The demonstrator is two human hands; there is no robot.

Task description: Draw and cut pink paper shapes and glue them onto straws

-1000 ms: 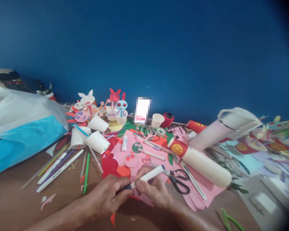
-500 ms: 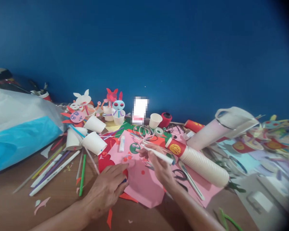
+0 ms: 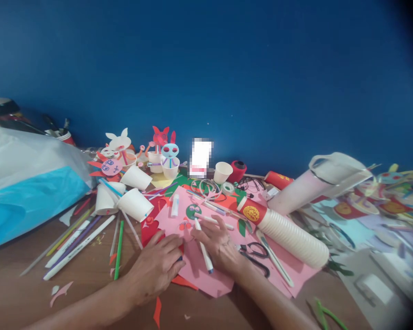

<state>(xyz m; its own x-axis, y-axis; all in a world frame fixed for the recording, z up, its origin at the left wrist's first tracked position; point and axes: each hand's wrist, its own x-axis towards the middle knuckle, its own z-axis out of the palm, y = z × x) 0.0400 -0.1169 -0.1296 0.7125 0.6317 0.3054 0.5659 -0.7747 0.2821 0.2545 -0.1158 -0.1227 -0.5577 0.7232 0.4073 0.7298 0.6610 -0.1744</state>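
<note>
My left hand (image 3: 154, 268) rests on the edge of a pink paper sheet (image 3: 206, 279), its fingers closed on a small dark marker cap (image 3: 179, 259) that mostly stays hidden. My right hand (image 3: 218, 243) lies just to the right, holding a white marker (image 3: 203, 245) with its blue end pointing towards me. Above my fingers, a green paper circle (image 3: 193, 211) with a drawn face sits on the sheet, and a small red-and-pink cutout (image 3: 185, 225) lies beside it. A glue stick (image 3: 175, 205) lies further back.
Black-handled scissors (image 3: 256, 256) and a long stack of paper cups (image 3: 292, 238) lie to the right. Loose cups (image 3: 135, 205) and several pens (image 3: 75, 243) lie to the left, beside a plastic bag (image 3: 30, 192). Paper figures stand against the blue wall (image 3: 206, 68).
My right hand has moved down towards me, and the marker has swung from pointing right to pointing towards me. My left hand has shifted only slightly on the sheet.
</note>
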